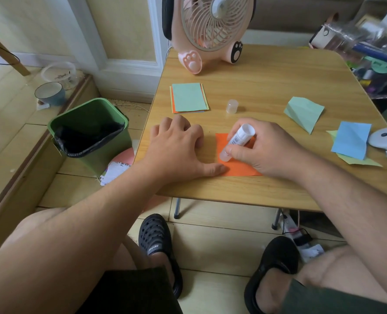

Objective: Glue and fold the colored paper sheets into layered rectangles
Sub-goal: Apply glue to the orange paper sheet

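The right hand curls its fingers around the glue stick, tip down on the orange sheet. The left hand, fingers spread and relaxed, pins only the sheet's left corner with its thumb; a hard stroke could skid or crumple the sheet.

Left hand flat (right hand gripping)

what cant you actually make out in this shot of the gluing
Head view, the only one:
- Glue stick tip: hidden by the right hand gripping it, so contact with the orange sheet is unclear.
- Orange sheet's right side: covered by the right hand.
- Paper stack: sheet count hidden under the green top sheet.
- Clutter at the top right: blurred and cut by the frame edge.
- Left hand: only its thumb visibly touches the sheet.
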